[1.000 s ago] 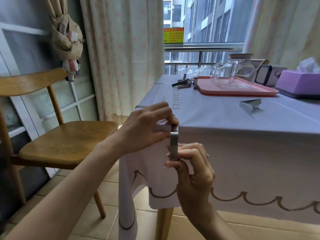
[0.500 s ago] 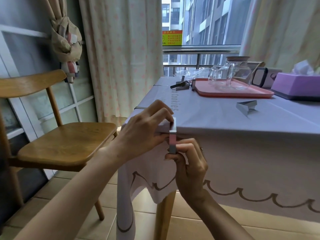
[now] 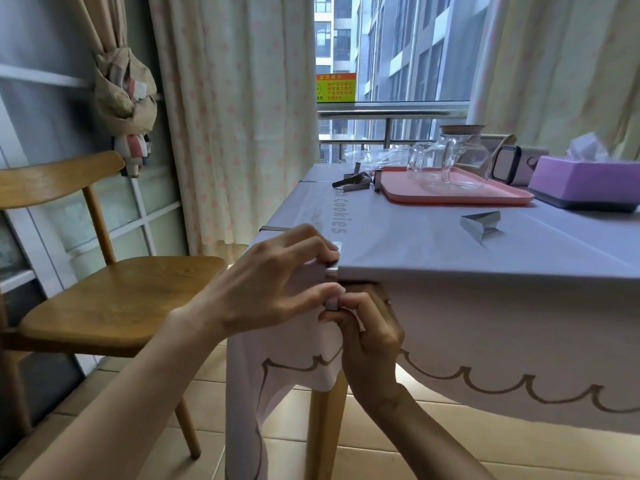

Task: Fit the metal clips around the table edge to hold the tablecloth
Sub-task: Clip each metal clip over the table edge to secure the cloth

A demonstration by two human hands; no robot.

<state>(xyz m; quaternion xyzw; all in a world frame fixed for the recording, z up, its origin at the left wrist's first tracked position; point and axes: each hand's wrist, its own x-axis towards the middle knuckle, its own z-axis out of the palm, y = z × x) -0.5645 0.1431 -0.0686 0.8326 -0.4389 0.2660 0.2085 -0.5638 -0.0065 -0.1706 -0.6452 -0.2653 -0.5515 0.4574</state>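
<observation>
two hands work one metal clip (image 3: 331, 271) at the near left corner of the table (image 3: 325, 434), where it sits across the edge over the tablecloth (image 3: 450, 247). the left hand (image 3: 277, 282) curls its fingers over the clip's top arm and sets its thumb on the front face. the right hand (image 3: 367, 336), lower and just under the edge, pinches the clip's bottom end between thumb and forefinger.

the clip looks like light, stiff, springy steel, smooth enough to slip. it probably handles best when held at both ends of the front strip, so the arms can be spread and pushed straight on. the cloth is thin and soft, hangs in loose folds at the corner, and would likely bunch or drag if the clip goes on crooked.

farther in and to the right, a spare clip (image 3: 481, 225) lies alone on the cloth. along the left edge, two fitted clips (image 3: 273, 228) grip the table, one beyond the other. near the far left corner lies a small heap of clips (image 3: 353, 181), just beside a pink tray (image 3: 460, 201). the tray holds a glass mug (image 3: 419, 161) and a lidded glass jug (image 3: 462, 150), both apparently empty. at the far right, a purple tissue box (image 3: 585, 183) has one tissue standing out of its top.
</observation>
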